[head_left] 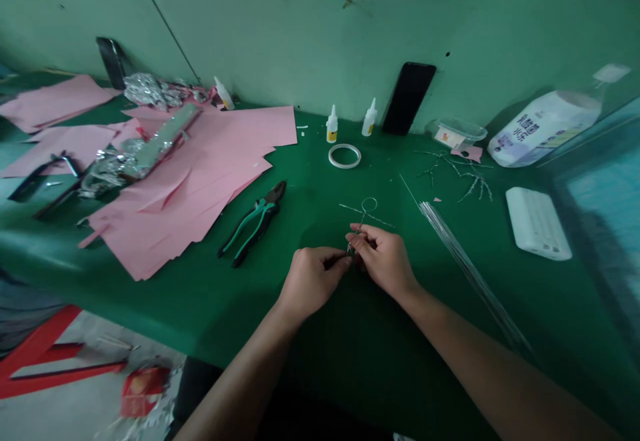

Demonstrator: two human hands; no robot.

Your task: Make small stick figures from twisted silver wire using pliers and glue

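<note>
Green worktop [310,191], open room between rods [469,269] and pliers [267,206]
Inside its near edge [150,334], left hand [314,278] and right hand [386,259] both pinch the wire [362,220]: thin, silvery, round loop at far end, twisted strand crossing just below.

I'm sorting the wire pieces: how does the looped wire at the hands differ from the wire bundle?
The looped wire curls into a ring; the wire bundle runs nearly straight. The left hand and right hand hold the looped wire; the wire bundle lies on the table. Both show thin, pale wire.
</note>
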